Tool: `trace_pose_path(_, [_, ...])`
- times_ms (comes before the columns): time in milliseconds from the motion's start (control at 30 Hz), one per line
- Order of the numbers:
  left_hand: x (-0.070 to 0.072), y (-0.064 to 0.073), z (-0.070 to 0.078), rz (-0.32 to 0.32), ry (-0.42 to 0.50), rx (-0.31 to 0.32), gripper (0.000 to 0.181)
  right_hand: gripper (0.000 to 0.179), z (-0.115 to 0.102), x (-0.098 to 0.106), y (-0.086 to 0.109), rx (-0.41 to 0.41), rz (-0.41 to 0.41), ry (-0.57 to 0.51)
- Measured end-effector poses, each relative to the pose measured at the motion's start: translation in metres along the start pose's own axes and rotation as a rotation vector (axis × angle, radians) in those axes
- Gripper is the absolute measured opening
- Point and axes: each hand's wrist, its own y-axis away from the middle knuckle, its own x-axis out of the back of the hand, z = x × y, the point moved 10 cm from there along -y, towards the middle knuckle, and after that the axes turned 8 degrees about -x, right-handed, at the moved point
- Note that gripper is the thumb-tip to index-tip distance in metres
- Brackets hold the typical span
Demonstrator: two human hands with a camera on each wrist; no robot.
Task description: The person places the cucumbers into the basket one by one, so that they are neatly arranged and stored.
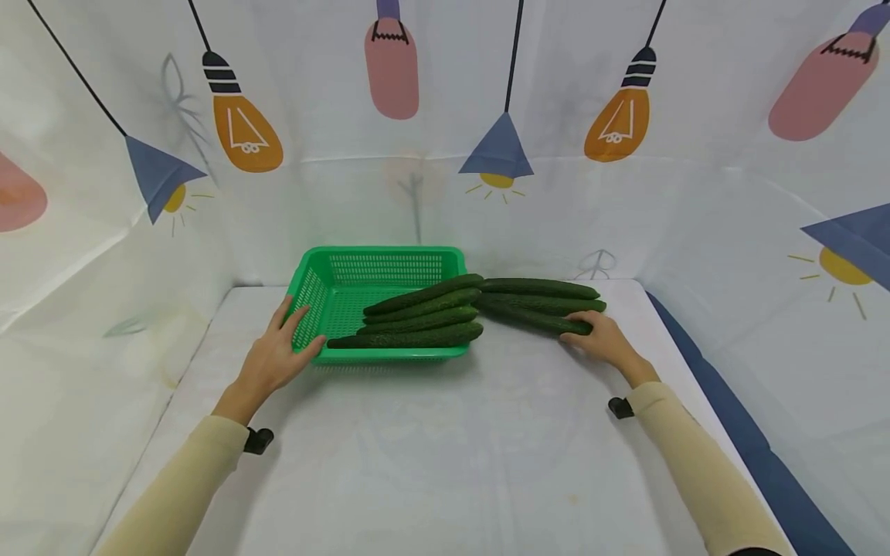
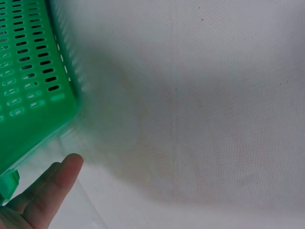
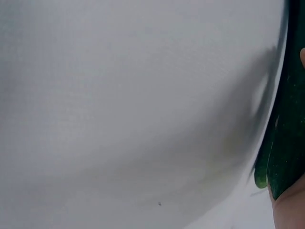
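Note:
A green plastic basket [image 1: 389, 355] stands at the back of the table, with several cucumbers [image 1: 417, 337] lying side by side in its right part, some ends over the right rim. My left hand [image 1: 271, 359] is at the basket's left side, fingers spread and fairly straight by the rim; the left wrist view shows its fingers [image 2: 55, 191] near the basket's corner. Right of the basket lie three more cucumbers, the far one [image 1: 538, 288] and middle one [image 1: 549, 303] untouched. My right hand [image 1: 603, 340] grips the right end of the nearest cucumber [image 1: 531, 317], also at the right wrist view's edge.
A white cloth covers the table [image 1: 431, 463]. Behind and beside it hangs a white curtain [image 1: 431, 201] printed with lamps and bulbs. Dark blue fabric [image 1: 737, 409] runs along the table's right edge.

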Motion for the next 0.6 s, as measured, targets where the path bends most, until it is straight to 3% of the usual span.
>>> trace_pose_path(400, [-0.002, -0.001, -0.003, 0.012, -0.018, -0.003, 0.081, 0.058, -0.013, 0.019, -0.002, -0.008, 0.056, -0.027])
trace_pose_path(600, [-0.002, -0.001, -0.004, 0.016, -0.019, -0.002, 0.081, 0.052, -0.032, 0.03, -0.006, 0.047, 0.106, -0.095])
